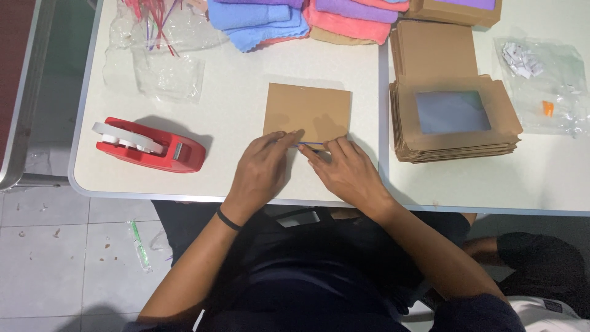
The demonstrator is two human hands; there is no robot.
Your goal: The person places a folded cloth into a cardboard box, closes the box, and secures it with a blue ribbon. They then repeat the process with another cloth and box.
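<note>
Head view, looking down on a white worktop (233, 117).

Left hand (261, 172): lies at the near edge of a flat brown cardboard piece (307, 110), fingers (276, 138) curled in and pinched on the left end of a thin blue twist tie (311, 144). A black band sits on this wrist.

Right hand (347, 172): just right of the left hand, fingertips nearly meeting it. Thumb and forefinger are closed on the right end of the same tie. The tie runs level between the two hands, along the near edge of the cardboard piece; whether it touches the card I cannot tell.

Cardboard piece: roughly square, flat on the worktop, in the middle of the near half, directly far of both hands.

Surroundings:
- Red tape dispenser (150, 146) with a white roll, left of the hands, near the worktop's near edge.
- Clear plastic bags (163, 74), far left, one with red and other coloured ties inside.
- Folded cloths (307, 18) in blue, pink and purple, stacked at the far edge.
- Stack of flat brown window boxes (455, 117), right of the cardboard piece, on the adjoining worktop.
- Clear bag with small white pieces and one orange piece (541, 86), far right.
</note>
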